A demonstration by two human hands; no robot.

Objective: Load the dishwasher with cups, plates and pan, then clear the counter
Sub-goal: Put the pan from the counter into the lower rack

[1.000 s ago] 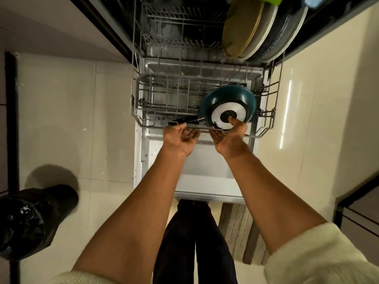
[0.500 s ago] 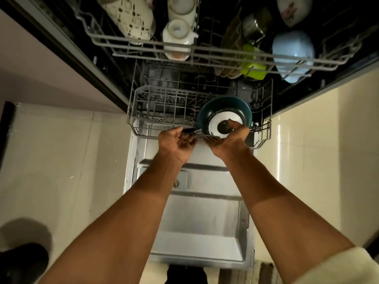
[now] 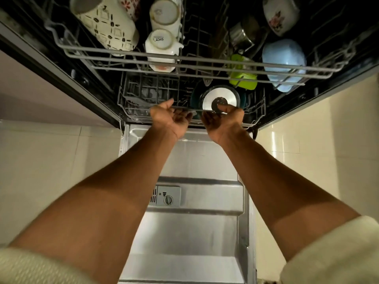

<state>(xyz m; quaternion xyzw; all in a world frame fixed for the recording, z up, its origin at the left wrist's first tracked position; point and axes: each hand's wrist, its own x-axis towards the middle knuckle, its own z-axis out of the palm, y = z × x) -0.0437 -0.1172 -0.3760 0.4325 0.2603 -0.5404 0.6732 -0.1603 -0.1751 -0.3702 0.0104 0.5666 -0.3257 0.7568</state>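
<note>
The teal pan point(image 3: 221, 95) stands on edge at the right of the grey wire lower rack point(image 3: 131, 103), its silver base facing me. My left hand point(image 3: 172, 117) grips the rack's front rail palm up, fingers curled under it. To its right, my right hand point(image 3: 222, 119) holds the same rail, thumb against the pan's base. The rack sits almost fully inside the dishwasher. Above it, the upper rack point(image 3: 184, 58) carries a patterned mug point(image 3: 108, 25), white cups point(image 3: 162, 46), a green cup point(image 3: 243, 72), a blue bowl point(image 3: 284, 62) and a floral cup point(image 3: 281, 15).
The steel dishwasher door point(image 3: 194, 232) lies open flat under my forearms, with its detergent dispenser point(image 3: 168, 196) near the middle. Cream floor tiles point(image 3: 41, 160) flank the door on both sides. A steel cup point(image 3: 242, 35) lies in the upper rack.
Both hands have slid the lower rack with the pan from over the open door into the dishwasher. My view has lifted, and the upper rack now shows.
</note>
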